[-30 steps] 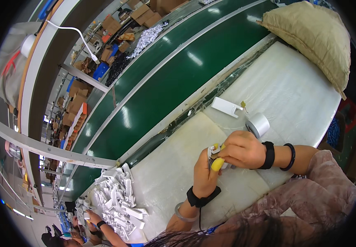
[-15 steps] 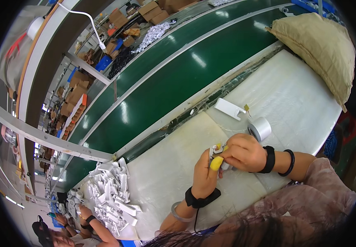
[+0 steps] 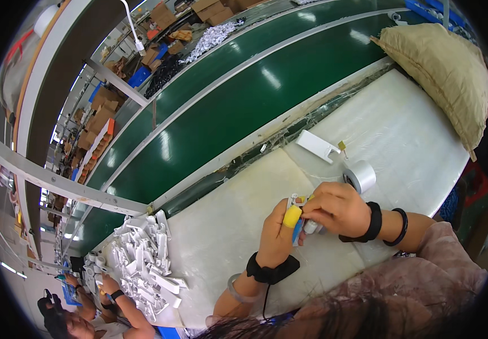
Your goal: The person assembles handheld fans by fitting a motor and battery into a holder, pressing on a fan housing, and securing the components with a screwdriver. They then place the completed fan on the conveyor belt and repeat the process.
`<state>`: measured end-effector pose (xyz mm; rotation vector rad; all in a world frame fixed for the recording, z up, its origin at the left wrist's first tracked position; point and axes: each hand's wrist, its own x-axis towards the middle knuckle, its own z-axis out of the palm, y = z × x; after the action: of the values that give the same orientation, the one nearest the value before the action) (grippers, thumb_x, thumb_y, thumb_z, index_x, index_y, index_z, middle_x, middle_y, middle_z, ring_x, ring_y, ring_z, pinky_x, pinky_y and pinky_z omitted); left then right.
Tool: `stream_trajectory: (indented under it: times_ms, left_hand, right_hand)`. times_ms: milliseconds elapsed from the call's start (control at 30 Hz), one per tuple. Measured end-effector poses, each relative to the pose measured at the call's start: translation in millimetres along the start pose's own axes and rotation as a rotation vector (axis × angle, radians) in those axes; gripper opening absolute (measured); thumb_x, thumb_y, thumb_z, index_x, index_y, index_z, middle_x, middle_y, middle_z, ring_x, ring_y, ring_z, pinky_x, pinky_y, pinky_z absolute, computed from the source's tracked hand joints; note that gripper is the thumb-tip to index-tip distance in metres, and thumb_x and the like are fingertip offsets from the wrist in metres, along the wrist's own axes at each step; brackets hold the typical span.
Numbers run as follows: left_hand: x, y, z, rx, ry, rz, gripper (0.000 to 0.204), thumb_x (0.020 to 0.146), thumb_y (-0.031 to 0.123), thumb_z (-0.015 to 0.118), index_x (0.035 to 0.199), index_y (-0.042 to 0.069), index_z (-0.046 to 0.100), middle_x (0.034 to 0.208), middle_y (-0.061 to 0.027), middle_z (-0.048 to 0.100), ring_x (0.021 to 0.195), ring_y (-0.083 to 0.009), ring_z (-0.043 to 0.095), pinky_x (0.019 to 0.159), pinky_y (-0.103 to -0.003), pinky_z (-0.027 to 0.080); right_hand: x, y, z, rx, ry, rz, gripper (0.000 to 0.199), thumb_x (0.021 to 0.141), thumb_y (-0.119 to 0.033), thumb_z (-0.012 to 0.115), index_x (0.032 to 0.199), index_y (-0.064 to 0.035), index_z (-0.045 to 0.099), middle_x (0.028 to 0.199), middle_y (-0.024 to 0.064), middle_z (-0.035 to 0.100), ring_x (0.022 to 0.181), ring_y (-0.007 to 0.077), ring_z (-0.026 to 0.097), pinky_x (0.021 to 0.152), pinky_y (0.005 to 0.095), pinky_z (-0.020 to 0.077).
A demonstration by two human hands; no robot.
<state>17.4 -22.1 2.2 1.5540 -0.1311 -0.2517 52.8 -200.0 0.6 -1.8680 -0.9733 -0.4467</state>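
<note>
My left hand (image 3: pixel 276 237) is closed around a small white plastic part (image 3: pixel 296 199), whose upper end sticks out above the thumb. A yellow cover (image 3: pixel 292 216) wraps that thumb's tip. Pressed close against it, my right hand (image 3: pixel 342 209) has its fingers pinched together; what lies between them is hidden. A white rounded piece (image 3: pixel 311 227) and a bit of blue (image 3: pixel 297 231) show below the fingertips. Beyond my right hand stands a roll of silvery-white tape (image 3: pixel 361 176). Farther off lies a long white plastic housing (image 3: pixel 316 146), with a small yellowish piece (image 3: pixel 342 146) beside its end.
A heap of white plastic parts (image 3: pixel 142 260) covers the table's left end. Past the table runs a green conveyor belt (image 3: pixel 238 118). A bulging tan sack (image 3: pixel 436 73) rests at the far right. At lower left, another person (image 3: pixel 80 316) handles parts. A metal frame (image 3: pixel 63 183) crosses the left side.
My hands remain together, with the left thumb now more upright over the white part. Blue has come into sight below the thumb. The whole view has shifted slightly.
</note>
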Motion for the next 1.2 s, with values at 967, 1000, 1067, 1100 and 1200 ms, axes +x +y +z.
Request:
stream_trajectory:
  times_ms: [967, 1000, 1067, 1100, 1200]
  left_hand:
    - [19.6, -13.9, -31.9, 0.102, 0.075, -0.096, 0.025, 0.092, 0.021, 0.053, 0.107, 0.0, 0.056, 0.089, -0.0105, 0.065, 0.067, -0.0156, 0.062, 0.06, -0.026, 0.051]
    - [18.4, -15.3, -31.8, 0.014, 0.102, -0.094, 0.026, 0.092, 0.021, 0.053, 0.107, 0.0, 0.055, 0.091, -0.0111, 0.064, 0.068, -0.0166, 0.063, 0.059, -0.028, 0.052]
    - [20.4, -16.7, -31.5, -0.071, 0.121, -0.096, 0.026, 0.093, 0.021, 0.053, 0.108, 0.0, 0.054, 0.093, -0.0117, 0.064, 0.068, -0.0177, 0.063, 0.059, -0.029, 0.052]
    - [20.3, -17.1, -32.9, -0.155, 0.122, -0.116, 0.026, 0.093, 0.021, 0.053, 0.108, 0.0, 0.053, 0.093, -0.0121, 0.063, 0.068, -0.0184, 0.063, 0.059, -0.03, 0.053]
    - [22.5, -23.7, -34.9, -0.238, 0.122, -0.155, 0.025, 0.092, 0.02, 0.054, 0.109, 0.001, 0.052, 0.092, -0.0124, 0.063, 0.069, -0.0196, 0.063, 0.058, -0.031, 0.053]
  right_hand:
    - [1.2, 15.4, -19.6, -0.384, -0.061, 0.111, 0.072, 0.057, -0.024, 0.081, 0.12, -0.0075, 0.051, 0.109, 0.0094, 0.055, 0.095, 0.0266, 0.055, 0.084, 0.0386, 0.0399]
    - [0.3, 17.4, -19.3, -0.358, -0.081, 0.129, 0.072, 0.058, -0.027, 0.081, 0.12, -0.007, 0.051, 0.109, 0.0095, 0.056, 0.094, 0.0263, 0.055, 0.083, 0.0377, 0.0401]
    - [0.0, 18.6, -18.5, -0.375, -0.093, 0.141, 0.072, 0.059, -0.029, 0.081, 0.121, -0.0064, 0.051, 0.108, 0.0096, 0.056, 0.094, 0.0259, 0.056, 0.082, 0.0371, 0.0402]
    - [-1.6, 18.1, -16.8, -0.386, -0.11, 0.147, 0.073, 0.059, -0.031, 0.081, 0.121, -0.0058, 0.051, 0.107, 0.0097, 0.057, 0.094, 0.0256, 0.056, 0.081, 0.0365, 0.0404]
    - [-4.6, 20.8, -17.2, -0.393, -0.108, 0.138, 0.073, 0.059, -0.032, 0.08, 0.121, -0.0044, 0.051, 0.106, 0.0093, 0.058, 0.095, 0.0242, 0.057, 0.08, 0.036, 0.0405]
